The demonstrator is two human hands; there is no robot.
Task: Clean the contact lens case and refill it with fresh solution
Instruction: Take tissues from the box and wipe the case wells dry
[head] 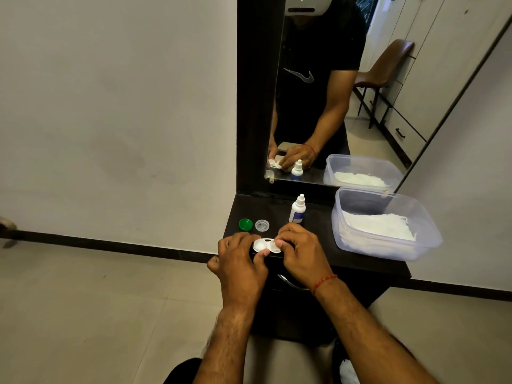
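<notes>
While both caps, green cap (pixel 245 224) and clear cap (pixel 262 225), lay off on the tabletop (pixel 318 239), the left hand (pixel 239 259) and right hand (pixel 303 250) pinched the open lens case (pixel 264 246) just above its front edge. Cleaning seemed in hand; refilling would next call for the solution bottle (pixel 297 210) standing just behind.

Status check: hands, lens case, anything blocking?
Left hand and right hand both hold the lens case, wells open. Green cap and clear cap off, behind it. Solution bottle upright, untouched. Nothing blocking.
</notes>
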